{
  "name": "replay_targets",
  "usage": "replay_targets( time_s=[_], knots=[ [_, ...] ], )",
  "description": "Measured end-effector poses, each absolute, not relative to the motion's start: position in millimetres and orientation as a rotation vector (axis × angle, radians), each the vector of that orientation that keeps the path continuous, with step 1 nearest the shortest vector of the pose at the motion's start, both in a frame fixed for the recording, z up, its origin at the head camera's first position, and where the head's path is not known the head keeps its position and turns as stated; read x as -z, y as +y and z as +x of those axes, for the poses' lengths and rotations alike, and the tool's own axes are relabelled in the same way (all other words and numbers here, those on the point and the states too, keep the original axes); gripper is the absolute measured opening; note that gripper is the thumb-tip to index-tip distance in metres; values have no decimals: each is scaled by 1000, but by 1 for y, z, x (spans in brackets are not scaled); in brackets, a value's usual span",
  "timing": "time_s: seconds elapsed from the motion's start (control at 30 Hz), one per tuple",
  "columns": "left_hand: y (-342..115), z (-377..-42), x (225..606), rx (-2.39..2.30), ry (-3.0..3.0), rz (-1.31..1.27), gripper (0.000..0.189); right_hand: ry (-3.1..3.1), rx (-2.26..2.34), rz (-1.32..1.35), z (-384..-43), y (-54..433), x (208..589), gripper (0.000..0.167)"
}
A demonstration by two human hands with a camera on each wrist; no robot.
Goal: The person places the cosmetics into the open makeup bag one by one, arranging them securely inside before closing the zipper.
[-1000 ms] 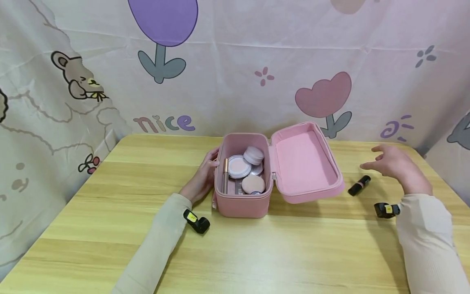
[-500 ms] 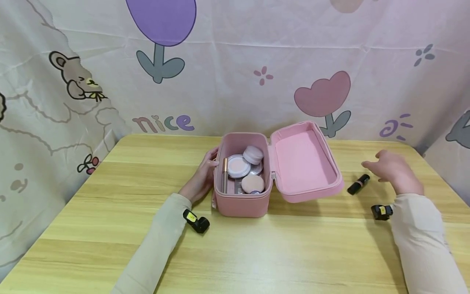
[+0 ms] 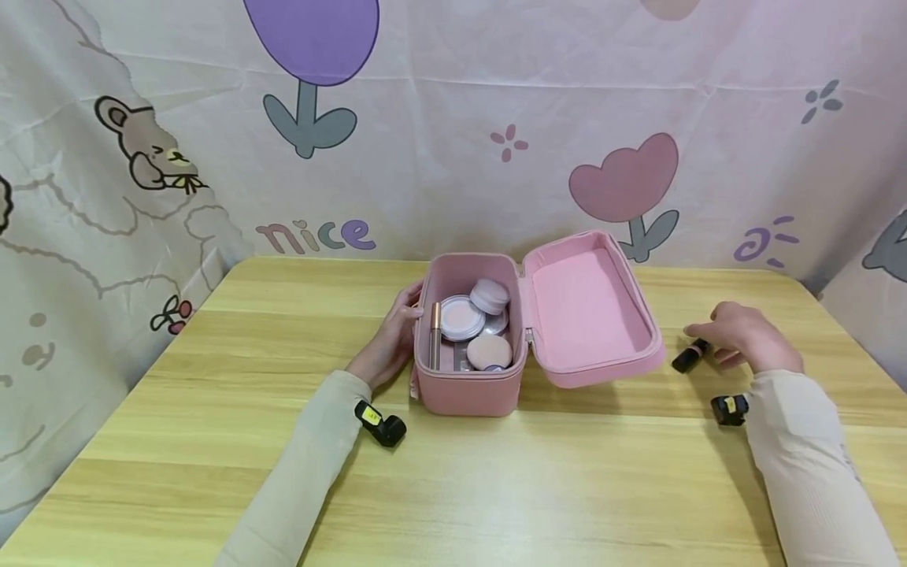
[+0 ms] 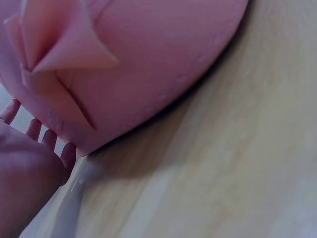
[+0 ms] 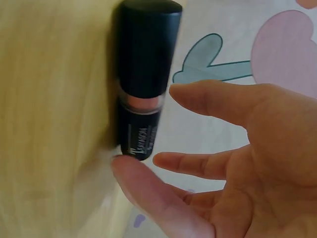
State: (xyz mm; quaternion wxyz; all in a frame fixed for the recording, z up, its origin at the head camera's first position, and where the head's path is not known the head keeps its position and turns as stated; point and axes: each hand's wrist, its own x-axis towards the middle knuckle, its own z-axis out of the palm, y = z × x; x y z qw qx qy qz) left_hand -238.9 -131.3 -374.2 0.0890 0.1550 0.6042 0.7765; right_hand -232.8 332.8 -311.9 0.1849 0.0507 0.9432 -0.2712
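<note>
A pink makeup case (image 3: 468, 396) stands on the table, its lid (image 3: 591, 311) hinged back to the right. My left hand (image 3: 388, 345) rests against the case's left side, with extended fingers (image 4: 48, 140) touching the wall near a pink bow (image 4: 62, 49). Inside lie a slim tube with a gold cap (image 3: 435, 335), a round compact (image 3: 460, 317), a small jar (image 3: 490, 296) and a round beige puff (image 3: 489, 352). To the right, a black lipstick (image 3: 686, 360) lies on the table. My right hand (image 3: 747, 337) hovers over it, thumb and fingers spread around its near end.
The wooden table (image 3: 567, 488) runs back to a printed curtain (image 3: 439, 173). Black wrist cameras sit on the left sleeve (image 3: 305, 465) and right sleeve (image 3: 808, 449). The raised lid lies between the case and the lipstick.
My right hand has come down and to the left, onto the lipstick's far end in the head view. The left hand and the case have stayed put.
</note>
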Motion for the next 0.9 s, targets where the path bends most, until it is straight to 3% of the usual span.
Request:
replay_targets(
  time_s=[0.6,0.67,0.8,0.9],
  knots=[
    [-129,-242,369,-2314,1811,485,72,2555,795,109,-237,332,316,27],
    [-128,-241,368,-2317,1808,481,72,2553,793,98,-237,332,316,38],
    [-129,-240,367,-2322,1799,467,72,2559,753,49,-240,330,315,74],
    [-129,-241,369,-2325,1795,457,72,2567,731,6,-242,330,314,81]
  ],
)
